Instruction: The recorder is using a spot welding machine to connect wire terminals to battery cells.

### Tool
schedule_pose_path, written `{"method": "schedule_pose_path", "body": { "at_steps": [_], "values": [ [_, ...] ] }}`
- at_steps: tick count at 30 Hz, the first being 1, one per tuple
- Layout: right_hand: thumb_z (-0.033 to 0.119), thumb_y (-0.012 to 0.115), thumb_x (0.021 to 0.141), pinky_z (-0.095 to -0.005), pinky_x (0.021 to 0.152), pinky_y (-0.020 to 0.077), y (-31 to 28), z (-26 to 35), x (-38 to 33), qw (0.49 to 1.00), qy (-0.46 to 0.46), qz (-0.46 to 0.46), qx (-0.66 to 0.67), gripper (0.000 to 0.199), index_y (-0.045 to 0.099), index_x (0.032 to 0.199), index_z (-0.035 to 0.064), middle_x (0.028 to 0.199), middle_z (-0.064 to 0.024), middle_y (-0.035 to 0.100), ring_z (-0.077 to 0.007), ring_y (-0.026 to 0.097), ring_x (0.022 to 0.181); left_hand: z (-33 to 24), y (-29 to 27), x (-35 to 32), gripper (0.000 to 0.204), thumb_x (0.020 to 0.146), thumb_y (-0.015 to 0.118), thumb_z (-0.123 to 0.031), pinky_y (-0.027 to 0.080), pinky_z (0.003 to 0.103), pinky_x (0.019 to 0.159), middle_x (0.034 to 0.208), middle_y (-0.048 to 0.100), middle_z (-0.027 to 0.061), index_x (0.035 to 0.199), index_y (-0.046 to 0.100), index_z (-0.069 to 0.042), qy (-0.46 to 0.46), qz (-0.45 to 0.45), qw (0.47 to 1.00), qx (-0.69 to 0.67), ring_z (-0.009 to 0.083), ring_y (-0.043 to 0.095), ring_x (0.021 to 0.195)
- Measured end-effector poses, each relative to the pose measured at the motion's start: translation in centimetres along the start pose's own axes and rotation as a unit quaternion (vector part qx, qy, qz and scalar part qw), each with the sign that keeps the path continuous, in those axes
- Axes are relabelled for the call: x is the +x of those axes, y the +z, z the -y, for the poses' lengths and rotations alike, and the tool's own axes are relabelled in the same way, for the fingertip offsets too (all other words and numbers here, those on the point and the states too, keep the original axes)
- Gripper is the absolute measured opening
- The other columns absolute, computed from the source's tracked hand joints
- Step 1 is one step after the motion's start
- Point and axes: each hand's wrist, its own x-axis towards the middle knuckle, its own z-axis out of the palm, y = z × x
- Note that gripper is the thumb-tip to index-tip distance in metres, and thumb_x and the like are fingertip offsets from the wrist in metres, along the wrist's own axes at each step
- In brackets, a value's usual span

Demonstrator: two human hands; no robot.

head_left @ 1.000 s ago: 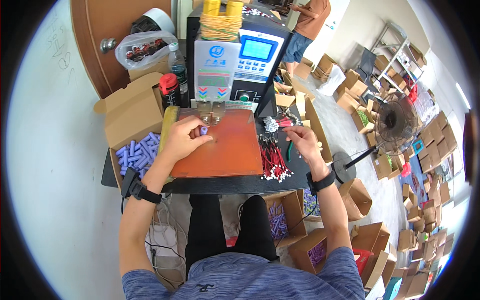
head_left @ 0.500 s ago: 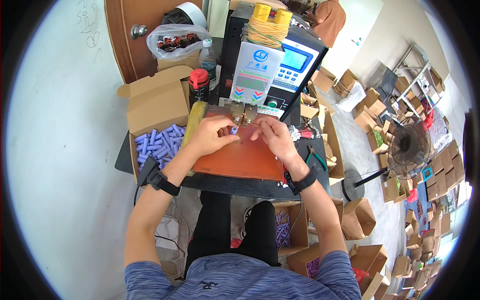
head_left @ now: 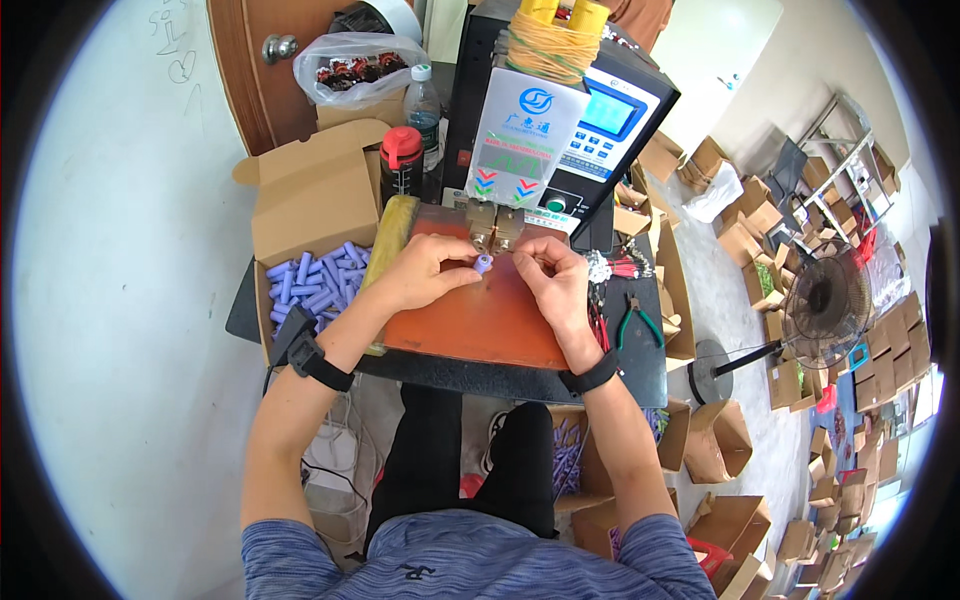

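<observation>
My left hand (head_left: 425, 272) pinches a small purple cylindrical battery cell (head_left: 483, 264) btwn thumb & fingertips, held just under the twin brass electrode heads (head_left: 495, 226) of the grey welding machine w/ blue screen (head_left: 560, 120), over the reddish-brown work mat (head_left: 480, 325). My right hand (head_left: 555, 280) sits at 3 o'clock of the cell, fingers curled tight & pinched near it (can't tell what's in them, too small). At 9 o'clock of the mat: open cardboard box (head_left: 310, 190) w/ a heap of purple cells (head_left: 315, 283). At 3 o'clock: red-black wire bundle (head_left: 615, 268), green-handled pliers (head_left: 638, 322). Red-capped bottle (head_left: 400, 165) at 11.
</observation>
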Motion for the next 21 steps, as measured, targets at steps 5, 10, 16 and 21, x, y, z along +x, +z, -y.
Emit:
{"method": "schedule_pose_path", "body": {
  "at_steps": [5,10,16,21],
  "values": [
    [0.002,0.065,0.084,-0.0175,0.058,0.0441,0.18,0.07,-0.36,0.996,-0.074,0.029,0.040,0.003,0.064,0.083,-0.0005,0.074,0.0027,0.062,-0.0006,0.054,0.067,0.16,0.15,0.03,0.023,0.081,0.069,-0.007,0.052,0.033,0.078,0.092,0.070,0.0151,0.103,0.065,0.000,-0.024,0.010,0.999,-0.037,0.0214,0.068,0.087],
    [0.003,0.064,0.085,-0.0187,0.061,0.0466,0.10,-0.04,-0.27,0.996,-0.080,0.034,0.025,0.005,0.064,0.086,-0.0017,0.077,0.0008,0.064,-0.0022,0.056,0.070,0.52,0.10,0.04,0.022,0.083,0.068,-0.007,0.051,0.031,0.080,0.096,0.070,0.0112,0.104,0.067,-0.001,-0.025,0.016,1.000,-0.010,0.0189,0.067,0.089],
    [0.004,0.064,0.086,-0.0196,0.064,0.0486,0.16,-0.12,-0.30,0.997,-0.052,0.051,0.015,0.006,0.065,0.088,-0.0018,0.080,-0.0014,0.067,-0.0034,0.058,0.072,0.29,0.15,0.15,0.023,0.080,0.069,-0.007,0.052,0.035,0.077,0.092,0.069,0.0158,0.101,0.064,0.001,-0.009,0.002,1.000,-0.011,0.0267,0.067,0.086],
    [0.005,0.064,0.087,-0.0195,0.063,0.0486,0.50,0.23,-0.40,0.997,-0.055,0.057,0.007,0.007,0.066,0.089,-0.0020,0.081,-0.0019,0.068,-0.0032,0.058,0.071,0.19,0.06,0.10,0.023,0.080,0.069,-0.006,0.052,0.035,0.079,0.093,0.069,0.0161,0.102,0.064,0.001,-0.020,0.008,1.000,-0.015,0.0266,0.067,0.087]
  ]
}}
